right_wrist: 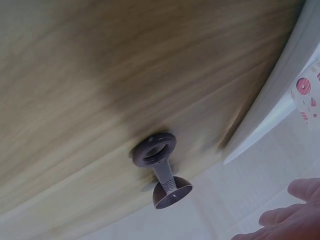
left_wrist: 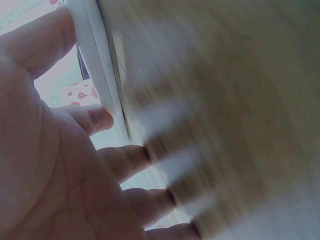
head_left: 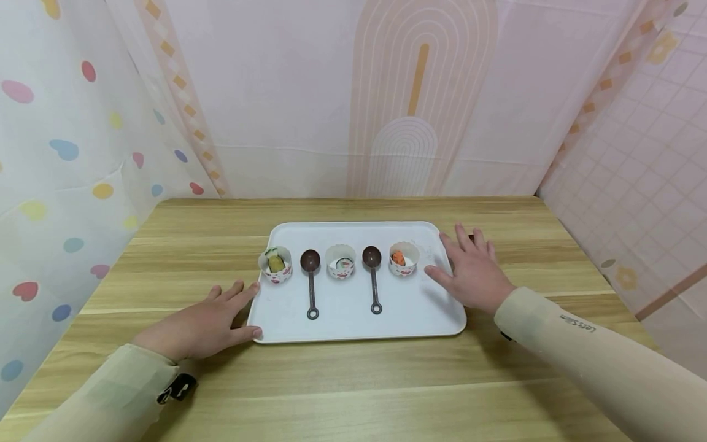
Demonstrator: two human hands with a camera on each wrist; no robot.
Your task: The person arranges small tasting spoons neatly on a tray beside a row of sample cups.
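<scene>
A white tray [head_left: 342, 325] lies on the table, with paper cups and brown scoops on it in a row. The left cup [head_left: 278, 274] has green and yellowish pieces, the middle cup [head_left: 340, 270] a small white, pink and green piece, the right cup [head_left: 405, 267] an orange piece. Between the cups lie one scoop [head_left: 312, 288] and another scoop [head_left: 374, 279]. My left hand [head_left: 201, 322] is spread at the tray's left edge, thumb by the near corner. Over the tray's right edge reaches my right hand [head_left: 472, 273], fingers spread; whether it touches is unclear. Neither hand grips anything.
A third brown scoop [right_wrist: 167, 180] lies on the table right of the tray, mostly hidden behind my right hand in the head view. Printed curtains [head_left: 287, 123] stand behind the wooden table [head_left: 353, 393] and at both sides.
</scene>
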